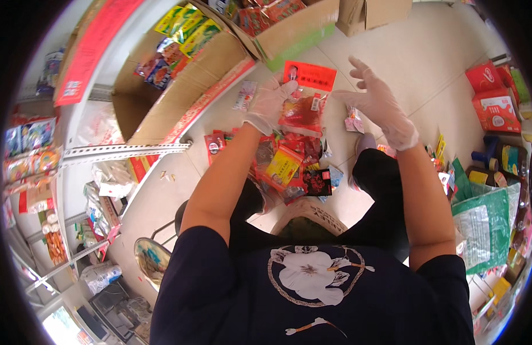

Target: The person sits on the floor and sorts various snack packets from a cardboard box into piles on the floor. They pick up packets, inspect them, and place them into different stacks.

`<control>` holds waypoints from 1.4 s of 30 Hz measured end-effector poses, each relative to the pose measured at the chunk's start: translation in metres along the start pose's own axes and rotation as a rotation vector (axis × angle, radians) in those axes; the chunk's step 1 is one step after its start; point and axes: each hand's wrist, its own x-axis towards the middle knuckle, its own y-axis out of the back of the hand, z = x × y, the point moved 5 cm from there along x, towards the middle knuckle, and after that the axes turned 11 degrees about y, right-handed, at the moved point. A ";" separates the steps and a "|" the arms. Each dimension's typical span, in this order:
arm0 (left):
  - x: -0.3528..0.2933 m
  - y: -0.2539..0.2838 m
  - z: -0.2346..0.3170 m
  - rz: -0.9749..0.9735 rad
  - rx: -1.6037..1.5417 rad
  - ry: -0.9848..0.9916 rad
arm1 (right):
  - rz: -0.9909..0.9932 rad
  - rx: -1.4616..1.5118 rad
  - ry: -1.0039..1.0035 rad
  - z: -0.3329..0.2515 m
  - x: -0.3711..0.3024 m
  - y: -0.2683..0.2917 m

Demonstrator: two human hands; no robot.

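My left hand (268, 105), in a thin whitish glove, grips the left side of a clear snack packet (301, 113) with a red header card. Reddish-brown food shows through its plastic. To the right, my gloved right hand (381, 106) is raised with its fingers spread, holding nothing; its fingertips are apart from the packet. Beneath the held packet lies a heap of snack packets (281, 168), mostly red, with a yellow one and a black one near the front. A small pale packet (244, 96) lies on the floor left of my left hand.
On the left, a cardboard box (191, 86) of bright packets rests by a white metal shelf (125, 154). Another open box (294, 34) stands at the far side. Red cartons (495, 106), bottles and a green-white bag (484, 230) line the right. A sack (309, 215) sits between my legs.
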 end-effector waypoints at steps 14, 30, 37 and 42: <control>-0.111 0.036 0.056 0.262 -0.295 -0.002 | -0.163 0.689 -0.117 -0.094 0.005 -0.094; -0.103 0.055 0.071 0.798 0.626 -0.633 | 0.143 0.302 0.084 -0.065 0.018 -0.085; -0.098 0.020 0.109 0.808 1.013 -0.518 | 0.120 0.386 0.206 -0.088 0.019 -0.117; -0.087 0.034 0.107 0.901 1.054 -0.455 | 0.147 0.345 0.240 -0.104 0.016 -0.102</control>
